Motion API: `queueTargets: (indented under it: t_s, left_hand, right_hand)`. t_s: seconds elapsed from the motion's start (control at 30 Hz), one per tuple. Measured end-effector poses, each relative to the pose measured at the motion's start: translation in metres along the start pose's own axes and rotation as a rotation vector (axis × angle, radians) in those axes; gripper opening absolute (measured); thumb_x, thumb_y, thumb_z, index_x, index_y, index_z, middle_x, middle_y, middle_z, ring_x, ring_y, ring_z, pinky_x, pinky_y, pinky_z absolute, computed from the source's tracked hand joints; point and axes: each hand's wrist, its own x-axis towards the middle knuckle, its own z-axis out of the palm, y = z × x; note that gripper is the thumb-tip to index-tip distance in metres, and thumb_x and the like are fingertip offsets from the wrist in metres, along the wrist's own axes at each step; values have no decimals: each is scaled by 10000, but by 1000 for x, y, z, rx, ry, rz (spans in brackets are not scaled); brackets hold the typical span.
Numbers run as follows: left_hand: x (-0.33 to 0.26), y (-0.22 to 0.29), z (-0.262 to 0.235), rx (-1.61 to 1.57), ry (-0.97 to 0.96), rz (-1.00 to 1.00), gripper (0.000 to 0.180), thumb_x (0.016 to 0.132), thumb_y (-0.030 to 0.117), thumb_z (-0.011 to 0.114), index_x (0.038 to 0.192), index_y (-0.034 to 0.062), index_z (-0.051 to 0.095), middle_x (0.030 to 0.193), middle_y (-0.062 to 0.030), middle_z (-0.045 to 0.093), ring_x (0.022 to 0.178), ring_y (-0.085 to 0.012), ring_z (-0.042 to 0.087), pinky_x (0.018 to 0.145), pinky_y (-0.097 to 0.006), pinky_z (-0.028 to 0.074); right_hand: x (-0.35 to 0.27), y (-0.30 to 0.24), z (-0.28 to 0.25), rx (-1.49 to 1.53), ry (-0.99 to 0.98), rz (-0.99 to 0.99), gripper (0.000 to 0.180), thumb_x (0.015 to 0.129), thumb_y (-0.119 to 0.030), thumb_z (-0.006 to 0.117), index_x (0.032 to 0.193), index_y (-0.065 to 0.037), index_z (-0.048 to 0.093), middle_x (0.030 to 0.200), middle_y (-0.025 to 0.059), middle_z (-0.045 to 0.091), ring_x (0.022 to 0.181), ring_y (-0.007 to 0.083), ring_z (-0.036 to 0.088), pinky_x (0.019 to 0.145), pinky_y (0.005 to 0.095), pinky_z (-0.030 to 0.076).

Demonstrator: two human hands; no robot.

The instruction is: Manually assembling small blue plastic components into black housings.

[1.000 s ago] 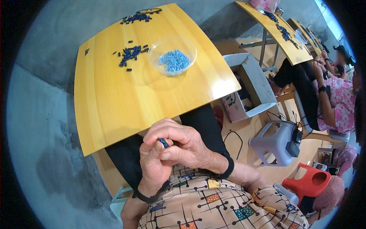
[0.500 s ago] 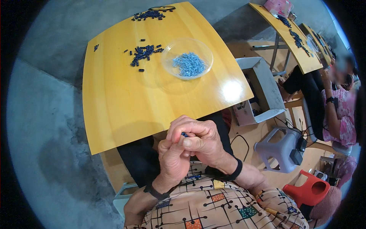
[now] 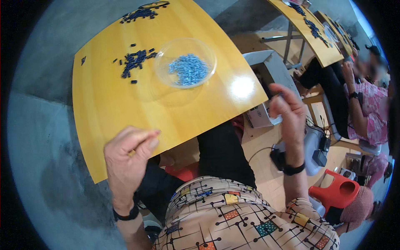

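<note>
My left hand [image 3: 129,154] is over the near left edge of the yellow table, its fingers curled and thumb close to the forefinger; nothing shows between them. Far to the right, my right hand [image 3: 288,110] is raised beside the table corner, in front of an open carton [image 3: 284,78]. A small dark piece [image 3: 280,95] shows at its pinched fingertips, too blurred to name more exactly. On the table [image 3: 125,108] stands a clear round plastic bowl [image 3: 161,79] with many tiny light-blue pieces [image 3: 189,70]. Left of the bowl lies a loose pile of small dark-blue cylindrical parts [image 3: 135,62].
Another dark pile [image 3: 139,14] with a black loop [image 3: 154,5] lies at the table's far edge. At right are a grey plastic stool [image 3: 313,146] with cables and black adapters, a red stool [image 3: 335,191], and a seated person in pink [image 3: 364,116] by another table [image 3: 310,39].
My hands have parted from their joint grip on a small dark-blue piece. The left has moved left to the table edge; the right has swung up and right toward the carton.
</note>
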Motion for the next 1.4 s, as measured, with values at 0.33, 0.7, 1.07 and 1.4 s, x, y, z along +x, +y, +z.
queueTargets:
  t_s: [0.33,0.7,1.07,1.4]
  left_hand:
    - [98,-100,-27,408,156,28,218,741,90,615,942,16,653,758,-114,639,676,-160,611,630,-265,476]
    - [138,-121,-7,549,176,29,223,669,61,667,891,35,658,784,-117,624,711,-228,611,661,-316,481]
    - [184,-115,14,582,169,134,135,699,93,649,807,17,673,768,-127,625,744,-270,609,677,-349,474]
    - [194,-117,27,701,106,106,129,697,138,674,802,64,684,774,-122,625,758,-289,605,696,-368,480]
  right_hand:
    - [57,92,-116,-919,139,36,462,810,-76,587,1255,-54,466,1086,184,599,863,221,635,711,319,501]
    - [40,18,66,-545,-211,-457,98,753,28,608,850,21,620,753,131,626,674,211,622,597,272,474]
    - [56,43,84,-476,-210,-388,92,740,16,617,830,2,607,743,116,615,674,220,614,605,291,481]
    - [56,43,84,-490,-261,-381,78,752,9,608,829,-4,601,720,113,598,664,227,598,595,296,466]
